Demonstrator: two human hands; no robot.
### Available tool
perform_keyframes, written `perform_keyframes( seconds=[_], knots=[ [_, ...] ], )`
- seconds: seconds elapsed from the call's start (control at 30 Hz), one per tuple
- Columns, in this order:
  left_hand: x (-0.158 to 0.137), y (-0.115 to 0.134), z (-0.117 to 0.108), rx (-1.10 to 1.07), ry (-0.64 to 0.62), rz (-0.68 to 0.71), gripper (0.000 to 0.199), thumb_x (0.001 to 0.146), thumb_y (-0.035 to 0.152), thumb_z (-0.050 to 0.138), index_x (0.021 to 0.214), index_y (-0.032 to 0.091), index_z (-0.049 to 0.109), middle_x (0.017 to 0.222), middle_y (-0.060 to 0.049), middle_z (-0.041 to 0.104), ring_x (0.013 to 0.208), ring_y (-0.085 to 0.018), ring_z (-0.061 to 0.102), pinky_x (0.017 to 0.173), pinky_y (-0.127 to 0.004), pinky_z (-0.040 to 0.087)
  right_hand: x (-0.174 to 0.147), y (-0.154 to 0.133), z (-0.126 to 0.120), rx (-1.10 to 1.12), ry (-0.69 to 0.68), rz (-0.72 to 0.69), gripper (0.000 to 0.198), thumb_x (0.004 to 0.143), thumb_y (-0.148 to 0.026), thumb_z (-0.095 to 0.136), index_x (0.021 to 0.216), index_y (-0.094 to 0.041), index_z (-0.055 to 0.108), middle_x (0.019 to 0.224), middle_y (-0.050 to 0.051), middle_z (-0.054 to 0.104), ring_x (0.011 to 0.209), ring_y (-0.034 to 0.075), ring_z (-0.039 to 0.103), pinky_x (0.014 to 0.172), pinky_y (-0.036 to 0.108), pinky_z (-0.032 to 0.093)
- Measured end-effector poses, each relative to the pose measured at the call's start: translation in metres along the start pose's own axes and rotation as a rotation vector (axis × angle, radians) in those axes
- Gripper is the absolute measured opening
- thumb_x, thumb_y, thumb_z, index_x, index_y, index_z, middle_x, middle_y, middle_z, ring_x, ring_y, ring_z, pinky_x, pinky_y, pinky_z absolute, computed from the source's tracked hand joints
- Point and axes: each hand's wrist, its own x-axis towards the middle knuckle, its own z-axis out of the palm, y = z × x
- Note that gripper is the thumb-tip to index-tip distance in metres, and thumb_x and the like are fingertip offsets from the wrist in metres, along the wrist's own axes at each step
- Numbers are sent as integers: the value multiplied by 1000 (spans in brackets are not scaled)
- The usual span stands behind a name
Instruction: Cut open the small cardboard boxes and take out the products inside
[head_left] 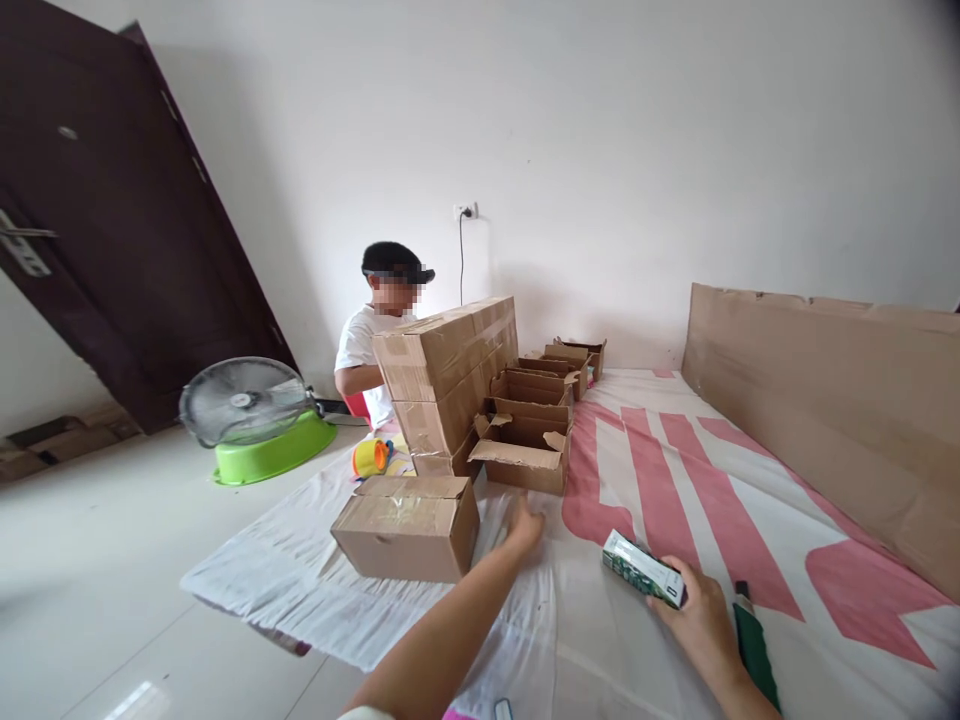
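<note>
My right hand (701, 608) grips one end of a slim green-and-white printed carton (641, 568), thumb and fingers on either side, just above the sheet. My left hand (527, 525) reaches forward and is curled low over the cloth; whatever it may hold is hidden from me. In front of it stands an open cardboard box (525, 470) with its flaps up. To its left lies a taped, closed cardboard box (401, 545). Beside my right wrist lies a long green object with a dark end (754, 640).
Stacked closed boxes (442, 390) form a wall beside a row of open boxes (532, 385). Behind the stack sits a person in a cap (364, 345). A yellow object (370, 457) is near them. A fan (241, 400) rests on a green tub. A cardboard panel (817, 400) stands right.
</note>
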Motion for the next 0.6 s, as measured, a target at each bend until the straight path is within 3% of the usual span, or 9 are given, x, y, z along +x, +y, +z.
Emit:
perform_keyframes(
  seconds=[0.13, 0.23, 0.33, 0.43, 0.6],
  knots=[
    [-71, -25, -10, 57, -209, 95, 43, 65, 7, 76, 107, 17, 68, 136, -12, 58, 133, -31, 46, 115, -43, 34, 2, -8, -1, -114, -82, -19, 51, 71, -40, 64, 120, -26, 63, 104, 8, 64, 101, 31, 59, 84, 42, 49],
    [-105, -41, -21, 79, -292, 189, 40, 61, 5, 71, 97, 22, 71, 135, -9, 59, 137, -30, 42, 117, -44, 31, 11, -24, 8, -96, -187, 60, 53, 71, -37, 66, 123, -28, 63, 100, 6, 60, 97, 29, 62, 73, 36, 51],
    [-113, -49, -25, 77, -268, 264, 31, 70, 8, 60, 95, 22, 70, 126, -9, 63, 129, -27, 49, 112, -46, 36, 31, -47, 30, -45, -226, 48, 53, 66, -32, 71, 119, -29, 66, 100, 5, 60, 95, 27, 64, 75, 36, 51],
    [-109, -50, -23, 58, -221, 269, 27, 75, 10, 53, 94, 20, 70, 118, -12, 65, 119, -26, 55, 106, -45, 41, 56, -76, 67, -5, -234, 8, 55, 63, -28, 75, 117, -27, 67, 104, 7, 63, 98, 29, 65, 81, 38, 52],
    [-108, -52, -20, 50, -194, 333, 24, 72, 8, 55, 86, 20, 71, 109, -10, 66, 116, -26, 55, 103, -44, 43, 69, -116, 128, 69, -281, -112, 59, 80, -28, 61, 137, -20, 51, 124, 12, 64, 109, 24, 65, 89, 37, 53]
  ],
)
